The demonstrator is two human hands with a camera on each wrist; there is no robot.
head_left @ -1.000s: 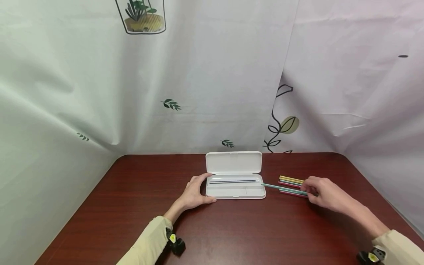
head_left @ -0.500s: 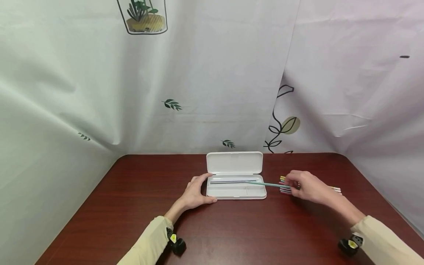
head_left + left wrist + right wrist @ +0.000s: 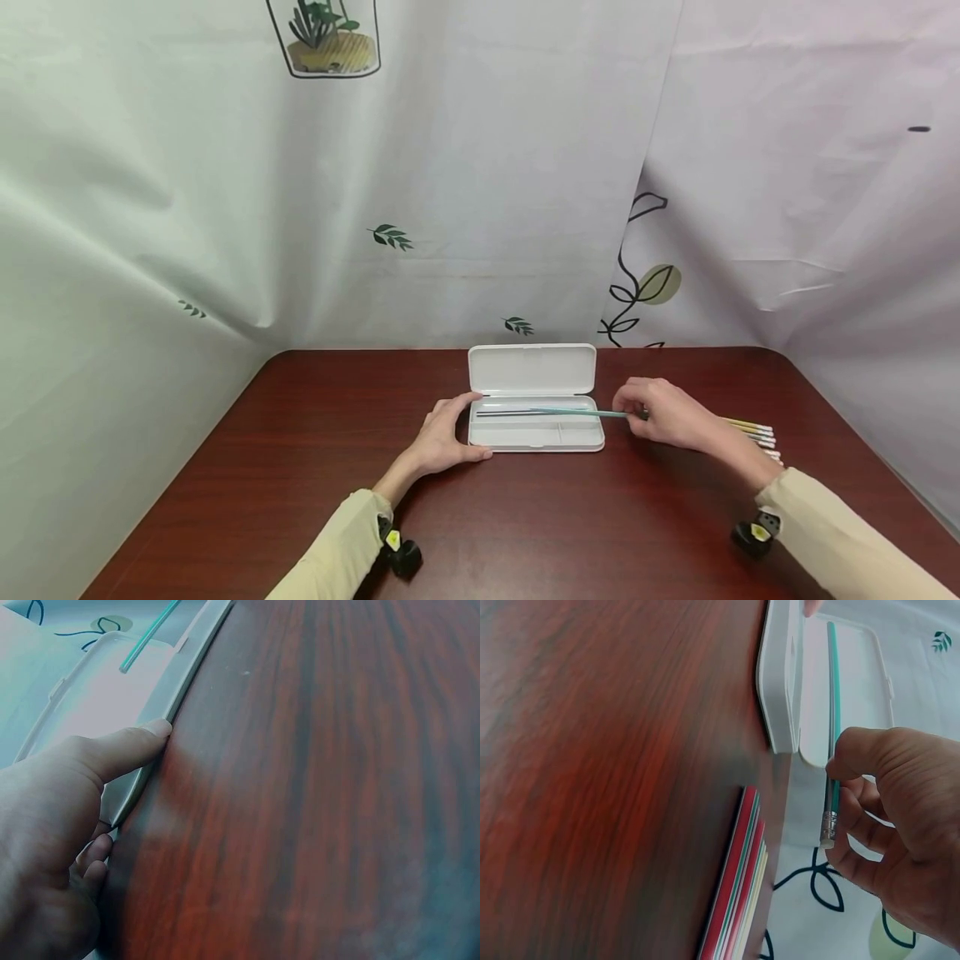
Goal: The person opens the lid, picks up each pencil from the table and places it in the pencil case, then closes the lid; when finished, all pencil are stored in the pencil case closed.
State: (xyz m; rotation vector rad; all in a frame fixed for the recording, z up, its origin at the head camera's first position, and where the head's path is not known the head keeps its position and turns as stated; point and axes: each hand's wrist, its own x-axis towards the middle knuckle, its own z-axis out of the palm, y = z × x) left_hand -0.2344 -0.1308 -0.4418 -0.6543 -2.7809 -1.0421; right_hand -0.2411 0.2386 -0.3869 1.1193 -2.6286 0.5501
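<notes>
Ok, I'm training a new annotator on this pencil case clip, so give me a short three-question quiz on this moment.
1. True or false: the right hand pinches a green pencil.
2. What does the left hand hold? A) white pencil case B) loose pencils C) nothing
3. Fill in: the case lid stands ____.

Key:
1. True; its tip lies over the case, beside a dark pencil.
2. A, at its left end.
3. Open.

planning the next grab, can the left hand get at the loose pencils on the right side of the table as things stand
Probably not easily. The left hand grips the left end of the open pencil case, and the loose pencils lie beyond the case's far end, behind the right hand, which holds a green pencil over the case.
</notes>
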